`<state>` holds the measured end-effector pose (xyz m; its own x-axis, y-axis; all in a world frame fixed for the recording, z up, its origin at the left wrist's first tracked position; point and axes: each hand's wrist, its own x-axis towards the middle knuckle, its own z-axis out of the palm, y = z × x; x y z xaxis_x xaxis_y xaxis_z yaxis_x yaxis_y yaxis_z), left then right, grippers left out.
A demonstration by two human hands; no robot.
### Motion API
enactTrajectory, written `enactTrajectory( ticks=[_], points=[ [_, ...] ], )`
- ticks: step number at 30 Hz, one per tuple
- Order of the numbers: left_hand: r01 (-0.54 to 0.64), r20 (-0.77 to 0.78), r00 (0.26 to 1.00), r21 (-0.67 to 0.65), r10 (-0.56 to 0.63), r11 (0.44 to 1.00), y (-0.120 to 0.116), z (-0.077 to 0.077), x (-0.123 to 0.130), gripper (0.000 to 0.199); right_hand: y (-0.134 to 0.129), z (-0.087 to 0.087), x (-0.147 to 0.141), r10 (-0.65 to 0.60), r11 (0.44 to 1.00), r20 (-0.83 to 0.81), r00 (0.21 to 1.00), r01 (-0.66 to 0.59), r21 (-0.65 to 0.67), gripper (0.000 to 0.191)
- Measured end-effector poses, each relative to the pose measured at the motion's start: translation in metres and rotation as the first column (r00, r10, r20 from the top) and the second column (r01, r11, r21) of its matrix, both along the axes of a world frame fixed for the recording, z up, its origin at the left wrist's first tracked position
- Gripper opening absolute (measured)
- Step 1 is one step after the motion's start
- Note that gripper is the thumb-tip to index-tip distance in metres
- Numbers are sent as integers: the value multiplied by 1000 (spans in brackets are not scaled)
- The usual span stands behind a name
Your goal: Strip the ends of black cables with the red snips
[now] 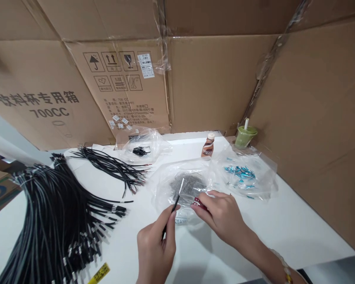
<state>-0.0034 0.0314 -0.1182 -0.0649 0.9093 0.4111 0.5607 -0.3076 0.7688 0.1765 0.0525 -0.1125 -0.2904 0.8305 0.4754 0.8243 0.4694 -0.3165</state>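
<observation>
My left hand (159, 240) is closed around a thin black cable (175, 203), holding it tilted upward. A narrow, shiny pale piece (182, 186) shows at the cable's upper end. Just to the right, my right hand (220, 211) is closed in a pinch, its fingertips close to the cable's end. Between those fingertips and the cable lies something pale and glossy that I cannot make out. Beneath both hands, an open clear plastic bag (159, 185) holds a mass of small grey pieces (189, 183).
A big bundle of black cables (50, 213) fills the left, with a smaller pile of cables (112, 167) behind. One clear bag holds black bits (140, 151), another blue pieces (241, 172). A brown bottle (208, 146) and green cup (245, 137) stand before cardboard walls (213, 79).
</observation>
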Motion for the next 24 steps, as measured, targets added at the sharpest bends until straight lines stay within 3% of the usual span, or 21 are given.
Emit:
enactTrajectory(
  ticks=[4,9,19,24],
  points=[
    [32,-71,996,-193,-46,981,21,-21,4,14,17,-33,7,-53,965,27,998,58,-257,40],
    [-54,-137,990,-285,15,957,51,-30,22,15,44,-44,11,-102,896,2,995,92,-435,43],
    [-124,-308,951,-468,-30,875,66,-27,27,19,66,-52,4,-96,854,-26,995,69,-516,39],
    [-82,-220,975,-524,-41,848,71,-26,27,22,69,-52,3,-106,862,-56,993,64,-503,38]
  ],
)
